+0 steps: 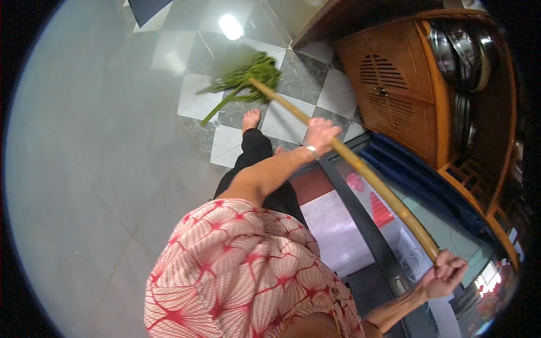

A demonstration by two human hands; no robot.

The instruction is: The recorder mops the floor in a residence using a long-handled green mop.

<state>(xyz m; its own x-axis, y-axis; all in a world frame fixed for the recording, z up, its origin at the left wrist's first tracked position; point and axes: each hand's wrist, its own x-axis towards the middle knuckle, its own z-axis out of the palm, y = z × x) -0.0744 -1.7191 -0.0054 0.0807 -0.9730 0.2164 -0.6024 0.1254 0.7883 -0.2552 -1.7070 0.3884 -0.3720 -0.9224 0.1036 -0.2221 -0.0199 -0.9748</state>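
A mop with a yellowish bamboo handle [380, 184] runs diagonally from the upper middle to the lower right. My left hand [322, 136], with a bracelet at its wrist, grips the handle partway along. Near the top end of the pole, my right hand [446, 274] is closed around it. The green mop head [251, 78], made of strips, lies spread on the checkered tile floor [291, 112], just beyond my bare foot [252, 119]. Its left side is blurred, and one longer strip trails toward the foot.
To the right stands a carved wooden cabinet [393, 97] with metal vessels [458, 55] on its open side. Dark blue cloth [422, 186] hangs below it. A dark-framed glass door [359, 211] is close on my right. A dark object's corner [148, 10] enters at the upper left.
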